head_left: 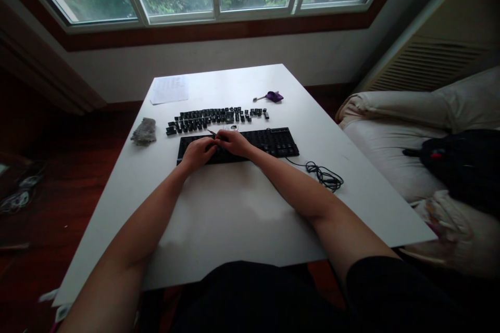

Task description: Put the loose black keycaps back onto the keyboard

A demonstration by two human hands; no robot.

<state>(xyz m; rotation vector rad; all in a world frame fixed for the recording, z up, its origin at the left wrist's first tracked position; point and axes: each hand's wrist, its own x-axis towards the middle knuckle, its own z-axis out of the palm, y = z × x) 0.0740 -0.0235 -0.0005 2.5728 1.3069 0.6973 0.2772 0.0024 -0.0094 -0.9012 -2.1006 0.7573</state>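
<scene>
A black keyboard (279, 143) lies flat across the middle of the white table. Over its left half my two hands meet. My right hand (231, 142) is closed on a slim, pointed tool (211, 132) whose tip sticks out to the upper left; its exact kind is too small to tell. Beside it, my left hand (198, 152) rests on the keyboard with its fingers curled together toward the right hand. Whatever those fingers pinch, if anything, is hidden. Just behind the keyboard, many loose black keycaps (207, 115) stand in rough rows.
A small round item (234, 127) sits behind my right hand. Farther back lies a brush with a purple handle (274, 96). A grey cloth (144, 132) and a paper sheet (170, 89) are at left. The coiled cable (328, 177) lies right of my forearm.
</scene>
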